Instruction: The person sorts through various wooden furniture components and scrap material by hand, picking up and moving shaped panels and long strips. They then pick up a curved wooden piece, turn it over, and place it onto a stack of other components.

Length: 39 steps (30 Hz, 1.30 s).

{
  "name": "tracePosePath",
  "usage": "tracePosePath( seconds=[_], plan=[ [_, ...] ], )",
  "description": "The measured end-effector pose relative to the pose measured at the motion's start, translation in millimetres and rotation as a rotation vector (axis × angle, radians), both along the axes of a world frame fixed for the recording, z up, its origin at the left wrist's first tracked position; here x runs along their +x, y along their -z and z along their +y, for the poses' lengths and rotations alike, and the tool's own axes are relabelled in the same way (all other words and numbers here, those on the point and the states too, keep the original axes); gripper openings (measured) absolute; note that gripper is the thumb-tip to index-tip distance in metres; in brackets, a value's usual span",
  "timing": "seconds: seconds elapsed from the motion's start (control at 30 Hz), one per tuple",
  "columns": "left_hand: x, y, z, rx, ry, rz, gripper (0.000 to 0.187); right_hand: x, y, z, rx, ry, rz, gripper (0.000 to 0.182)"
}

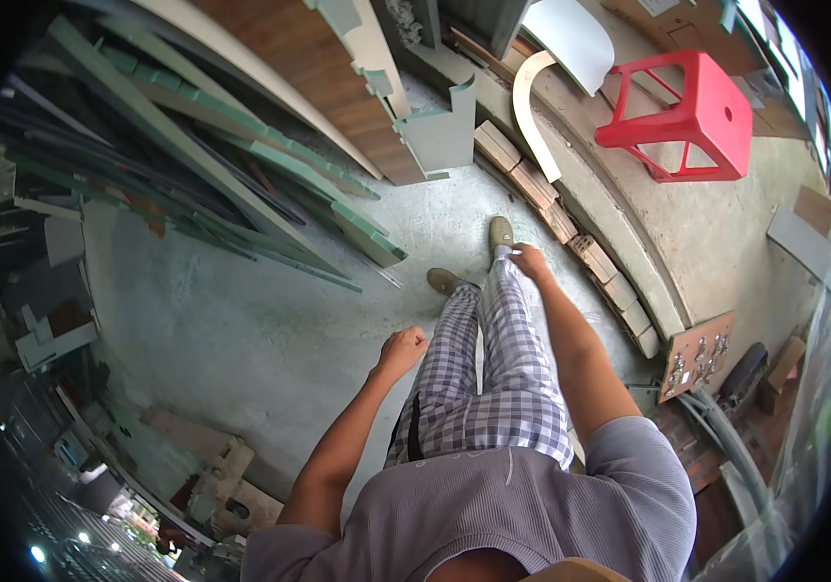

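My left hand (404, 351) hangs beside the left leg of the checked trousers (522, 364), its fingers curled into a loose fist with nothing showing in it. My right hand (530, 262) is lower and farther forward, in front of the right shin. Its fingers are bent together close to the trouser cuff, and a small pale patch shows at their tips; I cannot tell whether it is cloth or something held. Below are two brown shoes, the right shoe (501, 231) ahead of the left shoe (443, 280), on the grey concrete floor (211, 310).
Long green-edged boards (241, 155) lean in a pile at the left. A brown wood panel (309, 68) stands ahead. On the right, a row of bricks (570, 228) lines a raised step, with a red plastic stool (701, 121) and a curved cream strip (527, 116) beyond.
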State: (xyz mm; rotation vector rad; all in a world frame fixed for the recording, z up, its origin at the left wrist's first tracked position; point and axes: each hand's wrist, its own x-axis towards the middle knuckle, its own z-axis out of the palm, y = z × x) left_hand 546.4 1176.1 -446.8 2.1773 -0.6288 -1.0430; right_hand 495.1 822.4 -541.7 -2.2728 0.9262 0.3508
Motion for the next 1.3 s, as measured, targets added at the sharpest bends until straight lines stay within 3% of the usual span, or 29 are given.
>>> tracePosePath(
  seconds=[0.1, 0.17, 0.23, 0.3, 0.47, 0.5, 0.57, 0.63, 0.7, 0.8, 0.93, 1.0, 1.07, 1.13, 1.23, 1.3],
  plan=[
    [20.8, -35.9, -26.9, 0.026, 0.056, -0.167, 0.022, -41.8, -25.3, -48.2, -0.097, 0.148, 0.073, 0.040],
    [37.3, -63.4, -48.5, -0.026, -0.051, -0.154, 0.026, -54.5, -44.1, -73.7, -0.107, 0.209, 0.036, 0.042],
    [59.7, -82.8, -77.8, -0.031, -0.039, -0.228, 0.028, -59.1, -31.6, -109.7, -0.175, 0.187, -0.025, 0.042],
    [87.7, -85.4, -119.4, -0.043, -0.034, -0.247, 0.028, -44.7, -42.9, -142.9, -0.116, 0.240, 0.031, 0.042],
    [141.8, -88.4, -240.1, -0.100, 0.023, -0.303, 0.028, 3.1, -52.1, -236.6, -0.010, 0.326, -0.251, 0.045],
    [152.1, -80.5, -265.5, -0.174, 0.051, -0.314, 0.028, 14.2, -64.1, -250.6, -0.009, 0.335, -0.253, 0.045],
    [172.5, -64.3, -313.5, -0.240, 0.085, -0.323, 0.029, 36.6, -89.6, -273.7, 0.294, 0.527, -0.375, 0.051],
    [189.0, -48.9, -358.9, -0.261, 0.004, -0.158, 0.031, 56.8, -110.6, -283.3, 0.427, 0.679, -0.476, 0.052],
    [204.1, -41.4, -398.4, -0.251, 0.006, -0.127, 0.033, 75.0, -101.7, -303.1, 0.556, 0.830, -0.579, 0.054],
    [230.6, -3.1, -449.9, -0.257, 0.012, -0.111, 0.042, 108.0, -79.7, -335.5, 0.964, 1.033, -0.782, 0.076],
    [262.4, 31.6, -490.7, -0.118, 0.013, -0.132, 0.051, 147.7, -40.2, -368.2, 0.976, 1.167, -0.788, 0.078],
    [279.2, 53.2, -504.6, -0.045, 0.033, -0.190, 0.054, 162.2, -17.6, -395.2, 0.631, 0.987, -0.587, 0.086],
    [297.6, 80.7, -524.3, -0.038, 0.014, -0.262, 0.062, 177.6, 9.0, -422.1, 0.486, 1.073, -0.663, 0.095],
    [310.8, 101.7, -545.9, -0.046, -0.022, -0.240, 0.065, 182.3, 46.3, -468.3, 0.493, 0.966, -0.626, 0.100],
    [321.8, 118.1, -576.8, -0.088, -0.079, -0.277, 0.070, 199.9, 43.4, -491.0, 0.438, 0.991, -0.638, 0.100],
    [327.4, 125.8, -596.3, -0.102, -0.098, -0.328, 0.072, 213.2, 46.0, -503.9, 0.544, 1.096, -0.674, 0.097]
  ],
)
